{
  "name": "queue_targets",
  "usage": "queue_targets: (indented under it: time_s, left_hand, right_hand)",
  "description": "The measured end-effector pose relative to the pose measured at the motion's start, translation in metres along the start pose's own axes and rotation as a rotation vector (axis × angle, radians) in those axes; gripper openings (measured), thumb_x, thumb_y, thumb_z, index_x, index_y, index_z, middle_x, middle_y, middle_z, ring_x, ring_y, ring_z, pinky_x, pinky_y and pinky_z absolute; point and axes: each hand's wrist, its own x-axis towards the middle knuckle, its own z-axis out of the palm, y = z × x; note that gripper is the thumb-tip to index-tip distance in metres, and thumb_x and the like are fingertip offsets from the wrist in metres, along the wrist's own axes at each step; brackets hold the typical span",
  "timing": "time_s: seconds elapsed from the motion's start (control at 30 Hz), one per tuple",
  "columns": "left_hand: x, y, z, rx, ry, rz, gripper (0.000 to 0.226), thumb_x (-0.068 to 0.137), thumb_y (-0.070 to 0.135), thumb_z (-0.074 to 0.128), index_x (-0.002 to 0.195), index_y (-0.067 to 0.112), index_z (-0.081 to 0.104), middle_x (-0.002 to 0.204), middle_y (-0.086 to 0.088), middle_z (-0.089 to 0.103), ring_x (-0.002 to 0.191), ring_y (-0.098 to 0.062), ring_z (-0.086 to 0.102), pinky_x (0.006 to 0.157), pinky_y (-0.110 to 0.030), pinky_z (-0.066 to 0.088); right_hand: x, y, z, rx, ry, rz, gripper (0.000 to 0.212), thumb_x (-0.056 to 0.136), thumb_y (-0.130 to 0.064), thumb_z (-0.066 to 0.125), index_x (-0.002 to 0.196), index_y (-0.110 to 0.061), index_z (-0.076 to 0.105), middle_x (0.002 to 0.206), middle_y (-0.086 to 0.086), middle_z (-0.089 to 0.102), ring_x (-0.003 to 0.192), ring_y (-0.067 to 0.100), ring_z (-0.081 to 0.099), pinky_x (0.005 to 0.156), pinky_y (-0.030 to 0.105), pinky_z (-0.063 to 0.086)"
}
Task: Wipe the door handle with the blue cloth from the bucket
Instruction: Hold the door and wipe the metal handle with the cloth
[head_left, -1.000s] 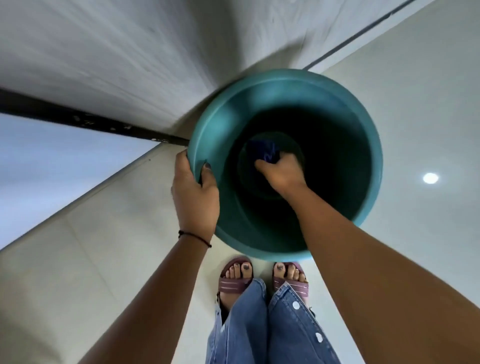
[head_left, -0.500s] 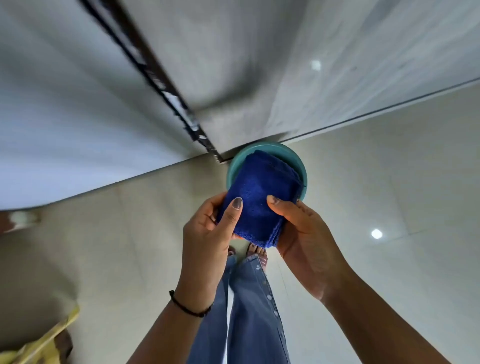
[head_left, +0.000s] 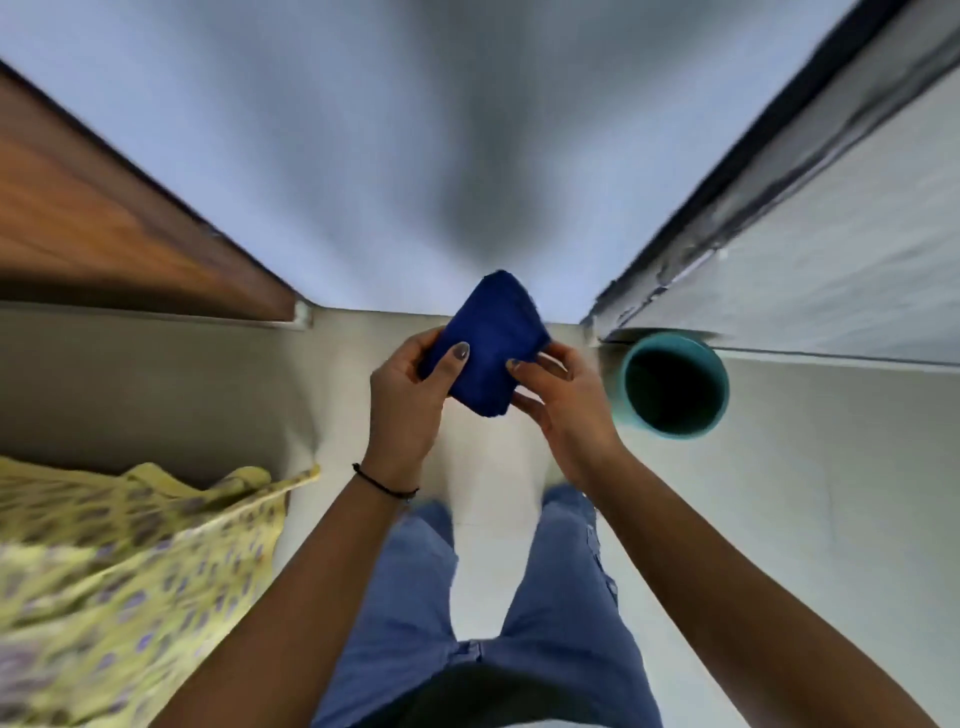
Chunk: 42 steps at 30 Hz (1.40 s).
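Blue cloth (head_left: 485, 345), a folded pad of deep-blue terry fabric, is held in front of the person above the pale tiled floor (head_left: 810, 519), between both hands and clear of the bucket. Its lower left corner is hidden behind the left thumb, and its underside cannot be seen. The folds are hard to count; the fabric reads as one dark mass with little texture.

No door handle can be made out. The upper half of the view is smeared by motion: a blue-grey wall surface (head_left: 363, 156) with a dark vertical smudge, a brown wooden panel (head_left: 104, 228) cut off at the left edge, and a dark-edged frame strip (head_left: 737, 197) running off the top right corner. Details of these are not legible.

Left hand (head_left: 410, 405) has its grip closed on the cloth's left side, thumb laid across the top face, remaining fingers hidden beneath. A thin black band sits at that wrist. Right hand (head_left: 563, 410) grasps the cloth's right edge, with its fingertips touching that edge and the palm half open beneath; how firmly it presses cannot be told.

Round teal plastic bucket (head_left: 714, 364) stands upright on the floor just right of the right hand, apart from it, its interior too dark to inspect. Yellow patterned fabric (head_left: 130, 571) fills the lower left, blurred and cut off. Blue denim trouser legs (head_left: 415, 597) show below; the feet are hidden.
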Motion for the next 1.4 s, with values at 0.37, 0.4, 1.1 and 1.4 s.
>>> queue_targets:
  time_s: [0.37,0.4,1.1,1.4]
  left_hand:
    - [0.022,0.073,-0.254,-0.040,0.269,0.162,0.017,0.083,0.016,0.070,0.093,0.030,0.068,0.095,0.001,0.073,0.093,-0.018,0.069,0.079,-0.028,0.057]
    - [0.030,0.080,-0.263,-0.032,0.250,0.173,0.020,0.084,0.013,0.069,0.094,0.031,0.067,0.096,0.003,0.072,0.093,-0.017,0.068,0.076,-0.023,0.056]
    - [0.243,0.261,-0.460,0.795,0.500,1.348,0.047,0.092,0.021,0.049,0.136,0.004,0.043,0.145,-0.019,0.037,0.145,-0.023,0.016,0.118,-0.051,0.018]
    - [0.305,0.273,-0.492,0.989,0.437,1.536,0.082,0.094,0.035,0.046,0.150,0.022,-0.013,0.158,-0.002,-0.023,0.144,-0.012,-0.022,0.118,-0.036,-0.015]
  right_hand:
    - [-0.018,0.034,0.299,-0.290,-0.323,-0.234,0.030,0.097,-0.022,0.051,0.126,-0.020,0.055,0.121,0.000,0.066,0.108,0.016,0.065,0.096,0.040,0.054]
    - [-0.014,0.032,0.316,-0.310,-0.362,-0.281,0.032,0.097,-0.022,0.049,0.129,-0.021,0.051,0.122,0.000,0.065,0.106,0.014,0.066,0.091,0.034,0.056]
    - [0.054,-0.096,0.522,-0.673,0.472,-1.327,0.032,0.080,-0.023,0.064,0.111,-0.015,0.066,0.105,-0.018,0.064,0.106,0.016,0.055,0.089,0.030,0.047]
    - [0.097,-0.069,0.596,-1.445,0.647,-1.171,0.048,0.082,-0.014,0.067,0.129,-0.012,0.057,0.133,0.018,0.056,0.127,0.040,0.049,0.102,0.049,0.047]
